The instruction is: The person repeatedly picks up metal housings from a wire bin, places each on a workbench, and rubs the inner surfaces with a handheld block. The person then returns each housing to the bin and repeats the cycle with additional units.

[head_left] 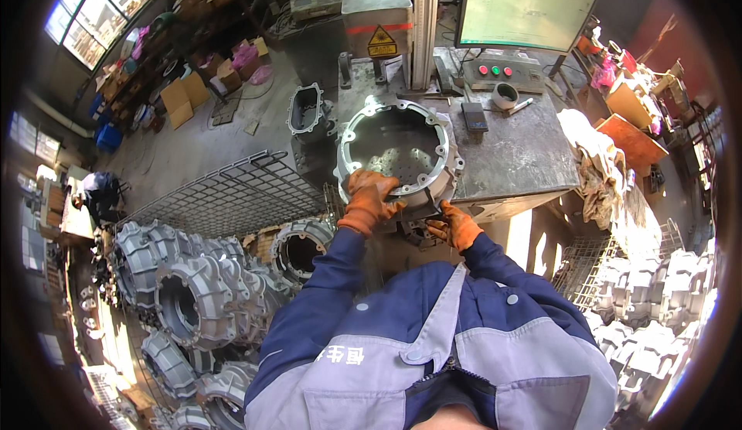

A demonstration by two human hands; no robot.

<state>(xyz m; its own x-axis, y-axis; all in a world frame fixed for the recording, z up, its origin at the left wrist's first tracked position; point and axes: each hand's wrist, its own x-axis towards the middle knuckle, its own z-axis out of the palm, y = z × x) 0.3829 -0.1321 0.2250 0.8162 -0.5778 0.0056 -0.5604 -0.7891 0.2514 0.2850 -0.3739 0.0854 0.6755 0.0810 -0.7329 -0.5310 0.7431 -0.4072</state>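
A large round cast-metal housing with a bolt-holed rim sits at the near edge of the workbench, its opening facing up. My left hand, in an orange glove, is closed over the near-left part of its rim. Lower down, at the housing's near-right side, is my gloved right hand. Its thumb meets the outer wall and its fingers curl beneath, partly hidden. A smaller oval-mouthed casting stands just left of the housing.
Wire-mesh cage at left borders piled castings; more castings lie at right. On the bench are a button box, a dark handheld device and a cup-like ring. A monitor and upright column stand behind.
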